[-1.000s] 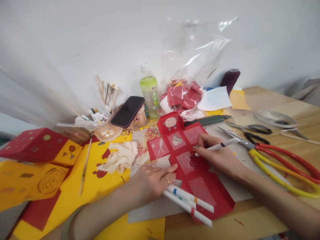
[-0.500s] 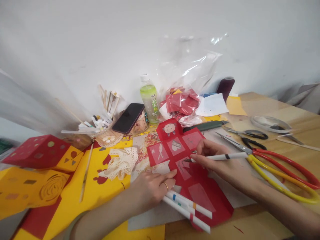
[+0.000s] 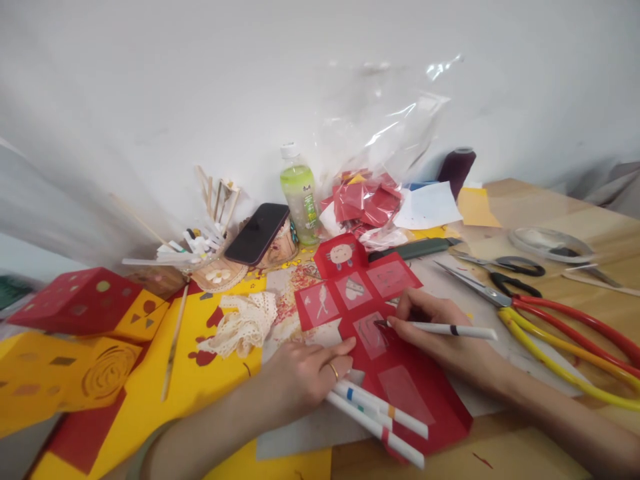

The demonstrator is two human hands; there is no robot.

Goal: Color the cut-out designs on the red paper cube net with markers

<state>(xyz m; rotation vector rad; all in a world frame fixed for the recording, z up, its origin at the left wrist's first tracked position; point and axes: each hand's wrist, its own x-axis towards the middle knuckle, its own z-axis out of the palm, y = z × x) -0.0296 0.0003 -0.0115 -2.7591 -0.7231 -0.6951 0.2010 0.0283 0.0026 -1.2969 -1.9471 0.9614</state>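
Note:
A red paper box net [image 3: 440, 400] lies flat, with translucent panels that bear line drawings. My right hand [image 3: 425, 320] pinches a white marker [image 3: 460, 331], its dark tip at the drawn panel [image 3: 373, 333] in the middle of the net. My left hand [image 3: 313, 373], with a ring on one finger, is wrapped round several white markers [image 3: 385, 417] whose ends stick out below the palm. Its index finger stretches onto the red paper's left edge. A bundle of cream lace [image 3: 245, 323] lies left of it on yellow paper [image 3: 200, 373].
Large scissors [image 3: 540, 313] with red and yellow handles lie close to my right forearm. A green-handled cutter [image 3: 415, 249], a green bottle [image 3: 300, 193], a phone [image 3: 257, 233] and a bag of red scraps [image 3: 367, 200] stand behind. Paper boxes [image 3: 75, 300] sit at left.
My right hand and its marker have shifted slightly, and more dark lines show on the middle panel. My left hand keeps its place. The view has moved a little.

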